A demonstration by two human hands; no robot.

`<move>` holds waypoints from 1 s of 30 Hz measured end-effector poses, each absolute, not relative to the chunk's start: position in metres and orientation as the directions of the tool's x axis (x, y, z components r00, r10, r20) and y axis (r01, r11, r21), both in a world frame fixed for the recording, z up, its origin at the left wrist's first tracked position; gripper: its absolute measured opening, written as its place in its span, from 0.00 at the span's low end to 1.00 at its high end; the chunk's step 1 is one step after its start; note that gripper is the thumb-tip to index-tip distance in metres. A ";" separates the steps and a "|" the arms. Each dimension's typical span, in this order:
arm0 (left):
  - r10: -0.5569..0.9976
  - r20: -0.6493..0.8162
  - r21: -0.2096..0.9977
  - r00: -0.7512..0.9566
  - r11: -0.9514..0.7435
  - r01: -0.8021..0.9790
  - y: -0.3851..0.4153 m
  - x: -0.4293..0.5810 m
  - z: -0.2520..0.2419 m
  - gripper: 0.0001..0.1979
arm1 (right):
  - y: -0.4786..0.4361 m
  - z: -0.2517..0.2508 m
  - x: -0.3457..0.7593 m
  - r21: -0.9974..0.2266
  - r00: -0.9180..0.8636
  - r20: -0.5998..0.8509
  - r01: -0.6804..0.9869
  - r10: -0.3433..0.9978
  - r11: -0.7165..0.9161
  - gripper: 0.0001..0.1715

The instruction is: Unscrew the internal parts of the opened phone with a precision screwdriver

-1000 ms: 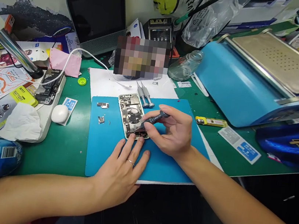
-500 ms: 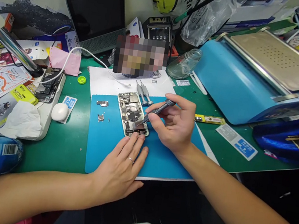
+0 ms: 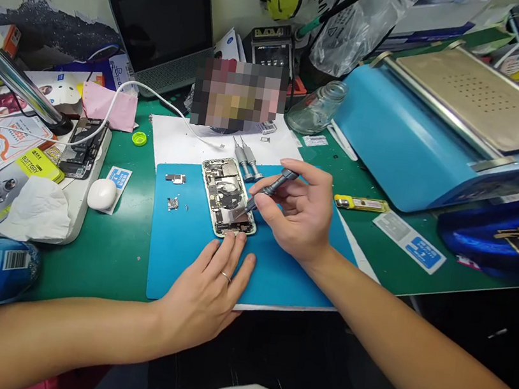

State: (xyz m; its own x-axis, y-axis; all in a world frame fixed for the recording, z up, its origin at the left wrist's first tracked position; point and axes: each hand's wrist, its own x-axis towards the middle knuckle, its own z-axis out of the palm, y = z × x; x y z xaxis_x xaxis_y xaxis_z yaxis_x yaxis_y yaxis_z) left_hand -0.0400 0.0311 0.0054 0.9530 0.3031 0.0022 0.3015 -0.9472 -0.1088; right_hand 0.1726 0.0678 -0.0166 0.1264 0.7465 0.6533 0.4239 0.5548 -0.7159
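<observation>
Right hand [image 3: 302, 216] pinches screwdriver [image 3: 270, 189], tip on opened phone [image 3: 227, 198] at frame centre, lying on blue mat [image 3: 185, 242]. Left hand [image 3: 207, 293] flat, fingers spread, fingertips [image 3: 234, 237] touching phone's lower edge.

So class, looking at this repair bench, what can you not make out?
Head view only:
- Tip of the screwdriver in the right hand: too small to see what it meets.
- Near edge of the phone: under left hand fingertips.
- Item behind the phone: pixelated.
- Blue machine: cut by right edge.
</observation>
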 end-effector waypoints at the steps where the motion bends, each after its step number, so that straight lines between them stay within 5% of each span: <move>1: 0.300 -0.002 -0.111 0.954 -0.948 0.298 0.031 -0.040 0.006 0.40 | 0.067 -0.017 0.172 -0.721 0.125 0.648 0.419 0.751 0.553 0.29; 15: 0.311 0.007 -0.077 0.950 -0.947 0.311 0.032 -0.039 0.006 0.41 | 0.066 -0.015 0.170 -0.729 0.113 0.630 0.426 0.768 0.536 0.29; 20: 0.313 0.010 -0.030 0.950 -0.949 0.313 0.033 -0.040 0.006 0.42 | 0.068 -0.016 0.177 -0.713 0.247 0.663 0.495 0.706 0.497 0.26; 27: 0.463 0.171 0.395 0.870 -0.841 0.370 0.047 -0.039 0.016 0.32 | 0.070 -0.017 0.184 -0.754 0.312 0.622 0.484 0.718 0.443 0.27; 30: 0.531 0.268 0.406 0.804 -0.819 0.405 0.061 -0.037 0.019 0.24 | 0.069 -0.016 0.182 -0.760 0.276 0.616 0.452 0.737 0.466 0.26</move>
State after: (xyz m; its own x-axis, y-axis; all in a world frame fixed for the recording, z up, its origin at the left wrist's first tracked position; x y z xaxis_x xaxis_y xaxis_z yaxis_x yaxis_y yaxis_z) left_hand -0.0367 0.0607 0.0192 0.8044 0.5305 0.2675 0.4051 -0.8191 0.4063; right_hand 0.1822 0.0692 -0.0158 0.2765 0.7374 0.6163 0.4522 0.4660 -0.7605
